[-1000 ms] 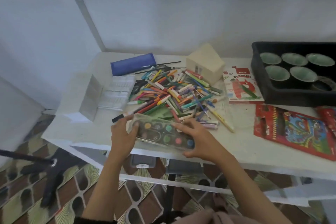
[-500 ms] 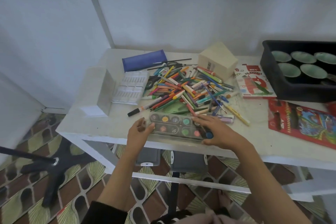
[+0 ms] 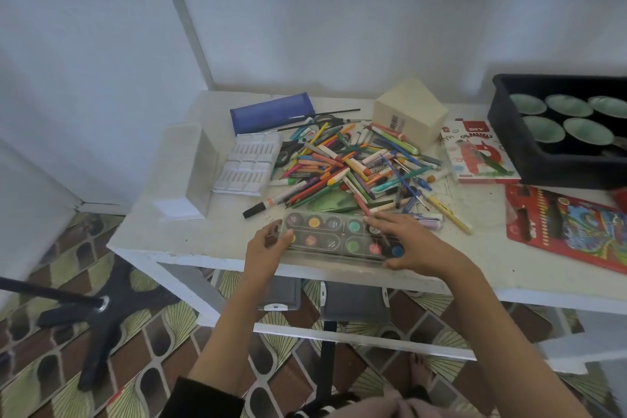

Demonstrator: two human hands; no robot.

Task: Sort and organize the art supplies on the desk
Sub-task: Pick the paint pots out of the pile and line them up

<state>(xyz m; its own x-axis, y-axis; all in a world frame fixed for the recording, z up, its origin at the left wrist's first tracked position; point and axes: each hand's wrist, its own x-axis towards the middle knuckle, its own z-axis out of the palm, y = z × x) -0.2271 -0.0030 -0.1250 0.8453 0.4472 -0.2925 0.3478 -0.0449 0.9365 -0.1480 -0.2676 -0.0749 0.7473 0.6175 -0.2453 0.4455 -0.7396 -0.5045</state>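
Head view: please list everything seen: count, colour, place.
watercolour palette: one, clear, multicoloured pans, desk front
pens and crayons: many, mixed, desk centre
pencil case: one, blue, back
insert tray: one, white, left of pens
white box: one, far left
cream box: one, back
oil pastels box: one, white-red, right
black tray: one, far right, holds green cups
pencil pack: one, red, right front
left hand: one, holds palette's left end
right hand: one, holds palette's right end

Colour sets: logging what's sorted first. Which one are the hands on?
The watercolour palette with round colour wells, left hand and right hand at its ends. Oil pastels box and red pencil pack lie untouched.
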